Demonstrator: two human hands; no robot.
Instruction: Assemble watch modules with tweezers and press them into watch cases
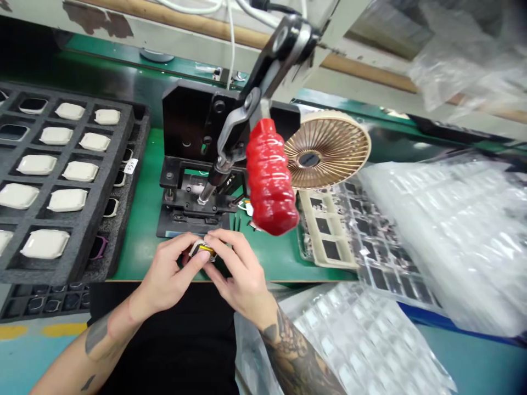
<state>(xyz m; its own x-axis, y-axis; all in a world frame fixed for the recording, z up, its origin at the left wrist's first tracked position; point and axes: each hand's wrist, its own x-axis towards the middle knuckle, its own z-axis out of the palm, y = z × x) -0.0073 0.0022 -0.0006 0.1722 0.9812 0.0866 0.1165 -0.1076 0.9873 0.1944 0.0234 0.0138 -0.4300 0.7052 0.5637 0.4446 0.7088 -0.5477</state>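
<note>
Between the fingertips of both hands is a small smartwatch case (198, 247), pale at its rim, with a yellow piece showing inside. My left hand (171, 269) grips it from the left, thumb across its near side. From the right, my right hand (239, 269) pinches its edge, with the fingertips covering part of it. Both hands are over the front edge of the green bench, just in front of a black toggle press (201, 206). The press's red handle (272, 181) hangs to the right above the hands.
Left stands a grey foam tray (78, 225) of pale watch cases, stacked on another tray. A round fan (329, 151) sits behind a cream compartment tray (329, 230). Plastic-wrapped trays (444, 236) fill the right side. Tweezers (236, 222) lie near the press.
</note>
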